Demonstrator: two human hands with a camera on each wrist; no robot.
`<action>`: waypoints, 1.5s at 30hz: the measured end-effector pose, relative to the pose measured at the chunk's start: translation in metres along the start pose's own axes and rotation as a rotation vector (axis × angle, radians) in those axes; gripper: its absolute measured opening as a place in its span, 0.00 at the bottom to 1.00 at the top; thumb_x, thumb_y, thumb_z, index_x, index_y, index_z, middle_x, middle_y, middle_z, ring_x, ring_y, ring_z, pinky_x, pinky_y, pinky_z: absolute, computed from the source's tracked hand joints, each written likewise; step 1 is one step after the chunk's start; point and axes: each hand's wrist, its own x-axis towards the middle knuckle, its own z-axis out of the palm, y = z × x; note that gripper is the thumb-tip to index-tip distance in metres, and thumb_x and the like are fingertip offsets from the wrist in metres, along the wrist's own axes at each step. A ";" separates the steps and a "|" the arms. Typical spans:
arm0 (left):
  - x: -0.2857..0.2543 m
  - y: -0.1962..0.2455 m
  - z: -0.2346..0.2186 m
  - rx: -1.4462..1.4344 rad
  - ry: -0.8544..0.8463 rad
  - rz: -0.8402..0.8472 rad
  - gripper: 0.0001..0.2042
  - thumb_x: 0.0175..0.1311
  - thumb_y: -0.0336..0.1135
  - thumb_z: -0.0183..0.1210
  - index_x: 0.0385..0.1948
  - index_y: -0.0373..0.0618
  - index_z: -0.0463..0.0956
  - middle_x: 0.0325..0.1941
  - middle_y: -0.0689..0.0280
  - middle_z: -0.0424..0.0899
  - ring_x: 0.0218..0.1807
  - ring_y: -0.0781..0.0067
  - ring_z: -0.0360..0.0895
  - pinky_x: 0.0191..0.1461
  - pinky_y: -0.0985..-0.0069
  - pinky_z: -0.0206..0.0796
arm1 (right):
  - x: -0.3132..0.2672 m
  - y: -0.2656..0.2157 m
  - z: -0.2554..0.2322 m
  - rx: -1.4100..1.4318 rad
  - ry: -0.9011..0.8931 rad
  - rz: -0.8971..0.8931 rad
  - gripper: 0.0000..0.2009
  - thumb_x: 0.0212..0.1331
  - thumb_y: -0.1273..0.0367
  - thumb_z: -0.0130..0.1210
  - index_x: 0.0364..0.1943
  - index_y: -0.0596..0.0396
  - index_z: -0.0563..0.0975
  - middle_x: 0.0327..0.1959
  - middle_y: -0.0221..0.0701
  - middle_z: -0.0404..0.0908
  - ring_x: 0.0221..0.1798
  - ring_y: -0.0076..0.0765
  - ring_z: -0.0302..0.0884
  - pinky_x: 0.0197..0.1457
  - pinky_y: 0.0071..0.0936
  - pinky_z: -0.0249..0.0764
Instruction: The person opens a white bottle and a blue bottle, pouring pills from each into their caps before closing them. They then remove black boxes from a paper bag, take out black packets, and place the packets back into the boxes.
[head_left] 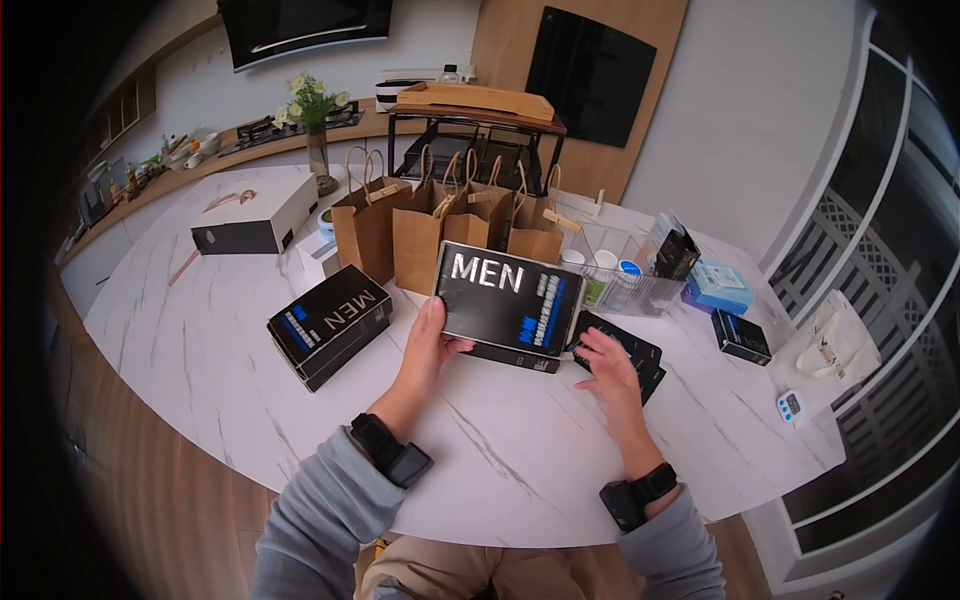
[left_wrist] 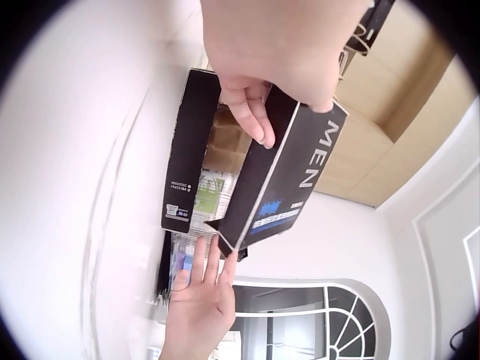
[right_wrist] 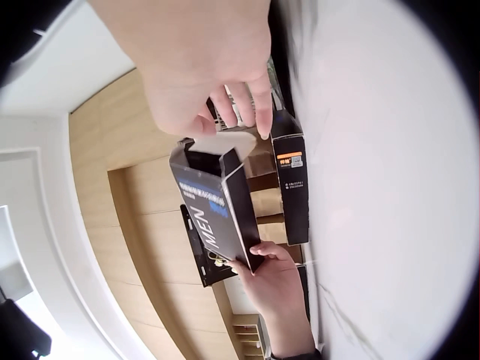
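Note:
A black box lettered MEN [head_left: 505, 300] is raised above the table, gripped at its left end by the left hand [head_left: 425, 350], thumb on the top face and fingers beneath. Its right end stands open with flaps out, seen in the right wrist view [right_wrist: 217, 202]. The right hand [head_left: 612, 380] is beside that end, fingers spread and loosely bent, holding nothing; in the left wrist view its fingertips are at a flap [left_wrist: 221, 238], and whether they touch cannot be told. Another black box [left_wrist: 191, 150] lies on the table below the raised one.
Stacked MEN boxes [head_left: 330, 325] lie at left. Dark flat packs [head_left: 625, 352] lie right of the raised box. Behind stand brown paper bags [head_left: 415, 240] and a clear organizer [head_left: 640, 290]. A white box [head_left: 255, 215] sits back left, a small black box [head_left: 741, 337] and timer [head_left: 790, 405] at right.

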 end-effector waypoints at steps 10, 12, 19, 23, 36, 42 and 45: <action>-0.003 0.011 0.009 -0.372 -0.043 -0.202 0.23 0.62 0.58 0.41 0.37 0.46 0.71 0.24 0.72 0.77 0.20 0.82 0.72 0.27 0.85 0.66 | 0.001 0.000 -0.006 0.063 0.057 0.006 0.21 0.58 0.67 0.44 0.57 0.54 0.63 0.55 0.38 0.66 0.54 0.33 0.67 0.40 0.24 0.72; -0.008 0.031 0.039 -0.380 0.326 -0.328 0.22 0.63 0.58 0.41 0.36 0.47 0.72 0.23 0.72 0.77 0.19 0.83 0.70 0.23 0.86 0.61 | 0.000 -0.003 -0.003 0.074 0.037 0.010 0.20 0.58 0.68 0.43 0.56 0.54 0.64 0.52 0.37 0.70 0.51 0.32 0.70 0.38 0.24 0.71; -0.002 0.006 0.001 -0.205 0.045 -0.155 0.24 0.63 0.58 0.38 0.36 0.45 0.71 0.22 0.70 0.75 0.19 0.83 0.68 0.22 0.85 0.59 | 0.000 -0.002 -0.002 0.094 0.119 -0.019 0.16 0.60 0.65 0.43 0.51 0.55 0.67 0.48 0.35 0.72 0.49 0.28 0.70 0.37 0.22 0.70; -0.002 0.008 0.007 -0.021 0.087 -0.115 0.25 0.64 0.59 0.36 0.35 0.44 0.71 0.21 0.70 0.74 0.19 0.82 0.68 0.23 0.85 0.60 | 0.001 -0.001 -0.002 0.084 0.233 -0.136 0.10 0.59 0.67 0.46 0.43 0.54 0.70 0.49 0.35 0.71 0.48 0.24 0.67 0.41 0.21 0.68; -0.003 0.006 0.009 0.157 0.018 -0.041 0.26 0.65 0.57 0.33 0.40 0.41 0.69 0.28 0.66 0.77 0.24 0.80 0.72 0.26 0.84 0.64 | 0.003 0.011 -0.005 -0.129 0.074 -0.132 0.06 0.56 0.70 0.53 0.36 0.55 0.74 0.60 0.35 0.56 0.56 0.24 0.62 0.52 0.20 0.64; -0.002 0.004 0.008 0.144 -0.040 -0.047 0.26 0.66 0.56 0.33 0.42 0.40 0.68 0.32 0.64 0.78 0.28 0.77 0.75 0.29 0.82 0.69 | 0.005 0.020 -0.012 -0.140 0.024 -0.150 0.04 0.55 0.72 0.53 0.33 0.56 0.73 0.54 0.31 0.62 0.52 0.23 0.63 0.53 0.21 0.62; -0.002 0.005 0.009 0.120 -0.024 -0.034 0.26 0.66 0.56 0.33 0.43 0.40 0.68 0.31 0.64 0.78 0.28 0.77 0.75 0.30 0.82 0.69 | 0.007 0.018 -0.011 -0.193 0.115 -0.213 0.04 0.54 0.72 0.53 0.31 0.57 0.73 0.48 0.28 0.64 0.48 0.22 0.64 0.52 0.19 0.61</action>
